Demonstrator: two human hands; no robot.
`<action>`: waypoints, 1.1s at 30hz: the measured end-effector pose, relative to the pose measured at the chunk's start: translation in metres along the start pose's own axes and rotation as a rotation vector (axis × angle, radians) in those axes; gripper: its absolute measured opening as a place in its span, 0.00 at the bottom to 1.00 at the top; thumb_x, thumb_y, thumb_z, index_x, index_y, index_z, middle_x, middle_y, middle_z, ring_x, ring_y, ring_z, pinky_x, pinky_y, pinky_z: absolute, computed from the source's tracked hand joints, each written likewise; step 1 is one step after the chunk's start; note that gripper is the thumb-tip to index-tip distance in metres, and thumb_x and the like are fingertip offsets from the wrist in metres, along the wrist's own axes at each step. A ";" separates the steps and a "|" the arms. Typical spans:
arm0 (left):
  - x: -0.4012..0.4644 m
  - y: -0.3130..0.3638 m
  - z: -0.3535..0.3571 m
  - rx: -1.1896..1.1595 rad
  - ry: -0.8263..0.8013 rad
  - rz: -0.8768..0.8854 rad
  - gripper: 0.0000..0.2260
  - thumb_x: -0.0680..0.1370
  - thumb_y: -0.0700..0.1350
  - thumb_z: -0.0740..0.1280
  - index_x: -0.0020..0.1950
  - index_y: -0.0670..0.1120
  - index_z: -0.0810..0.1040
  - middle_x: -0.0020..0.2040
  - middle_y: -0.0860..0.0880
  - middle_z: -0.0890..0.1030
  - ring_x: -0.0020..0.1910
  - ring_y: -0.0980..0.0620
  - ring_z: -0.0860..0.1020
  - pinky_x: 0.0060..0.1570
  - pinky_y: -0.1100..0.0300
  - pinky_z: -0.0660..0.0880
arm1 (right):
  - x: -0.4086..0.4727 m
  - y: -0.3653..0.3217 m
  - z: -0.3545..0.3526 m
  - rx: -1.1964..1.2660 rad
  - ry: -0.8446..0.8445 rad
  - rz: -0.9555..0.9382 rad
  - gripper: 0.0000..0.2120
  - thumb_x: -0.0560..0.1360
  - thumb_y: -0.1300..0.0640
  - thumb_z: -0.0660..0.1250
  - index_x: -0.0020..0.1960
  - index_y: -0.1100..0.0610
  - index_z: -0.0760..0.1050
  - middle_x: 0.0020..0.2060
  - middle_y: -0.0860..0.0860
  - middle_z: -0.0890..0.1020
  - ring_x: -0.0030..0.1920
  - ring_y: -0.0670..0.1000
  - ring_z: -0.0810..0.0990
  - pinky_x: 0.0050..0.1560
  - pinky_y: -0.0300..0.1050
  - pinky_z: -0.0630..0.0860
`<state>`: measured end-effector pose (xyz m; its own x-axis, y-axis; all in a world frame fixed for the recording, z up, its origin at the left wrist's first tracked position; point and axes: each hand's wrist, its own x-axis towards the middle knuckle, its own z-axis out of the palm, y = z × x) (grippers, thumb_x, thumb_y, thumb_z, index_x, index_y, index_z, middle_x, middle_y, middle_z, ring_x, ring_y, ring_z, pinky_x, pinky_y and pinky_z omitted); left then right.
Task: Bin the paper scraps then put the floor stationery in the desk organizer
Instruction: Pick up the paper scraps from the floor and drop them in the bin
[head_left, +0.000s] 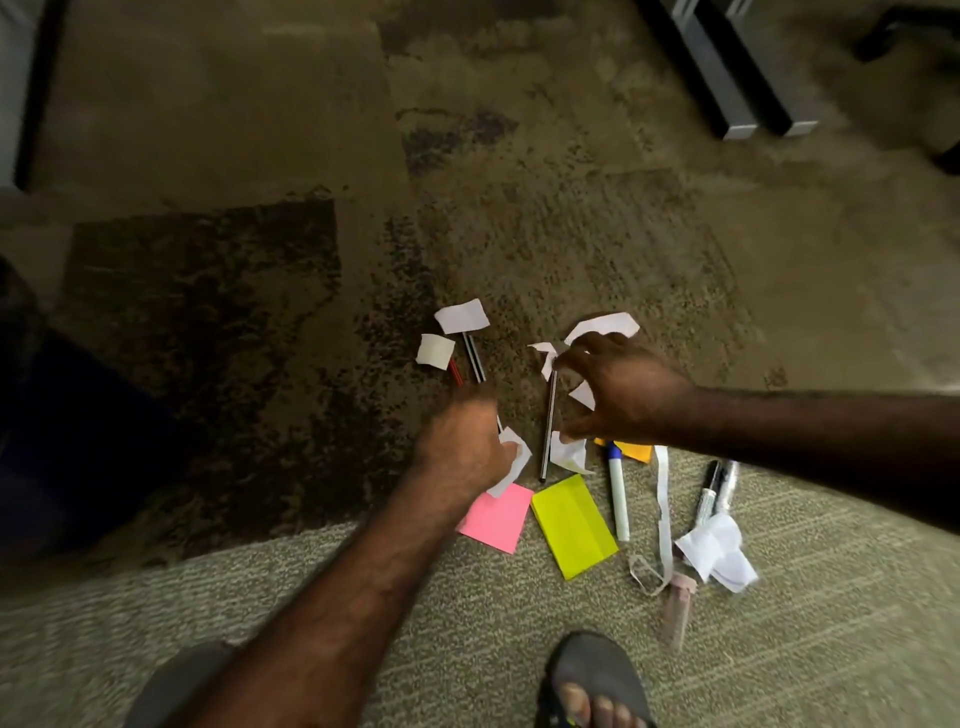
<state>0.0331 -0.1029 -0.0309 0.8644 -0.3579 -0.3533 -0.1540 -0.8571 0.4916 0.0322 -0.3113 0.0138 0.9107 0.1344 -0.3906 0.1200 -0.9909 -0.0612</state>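
Sandalled foot nearest; both hands gripping paper scraps.

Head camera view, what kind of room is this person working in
Probably an office: patterned carpet tiles cover the floor, metal furniture legs stand at the far right, and sticky note pads and markers lie scattered.

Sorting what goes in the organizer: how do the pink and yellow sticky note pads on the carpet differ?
The pink pad is partly hidden under the left hand; the yellow pad lies fully in view. The yellow pad shows a crease line along its length, while the pink pad looks smooth. The yellow pad also looks longer. Both lie flat on the carpet, side by side, at a tilt.
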 end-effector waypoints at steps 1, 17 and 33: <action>0.001 0.000 0.004 0.016 -0.009 -0.005 0.25 0.75 0.54 0.76 0.67 0.45 0.75 0.65 0.43 0.79 0.64 0.42 0.78 0.62 0.51 0.76 | 0.000 0.001 0.004 -0.018 -0.020 0.016 0.43 0.61 0.30 0.77 0.71 0.46 0.72 0.66 0.50 0.74 0.64 0.55 0.73 0.60 0.53 0.78; -0.001 -0.002 0.037 0.256 0.024 -0.034 0.30 0.75 0.58 0.75 0.70 0.45 0.69 0.63 0.43 0.79 0.62 0.43 0.78 0.59 0.51 0.76 | 0.002 0.007 0.063 -0.001 -0.033 0.018 0.53 0.60 0.32 0.80 0.77 0.43 0.58 0.70 0.55 0.71 0.68 0.60 0.73 0.57 0.54 0.80; 0.003 -0.004 0.038 0.033 0.066 -0.004 0.17 0.78 0.45 0.73 0.65 0.44 0.76 0.61 0.42 0.81 0.61 0.42 0.79 0.60 0.51 0.77 | 0.018 0.013 0.066 0.143 -0.090 -0.015 0.17 0.71 0.55 0.75 0.59 0.47 0.80 0.54 0.49 0.75 0.54 0.53 0.79 0.47 0.40 0.70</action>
<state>0.0180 -0.1149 -0.0643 0.8947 -0.3301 -0.3009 -0.1653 -0.8705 0.4635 0.0245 -0.3212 -0.0545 0.8693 0.1554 -0.4692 0.0698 -0.9784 -0.1946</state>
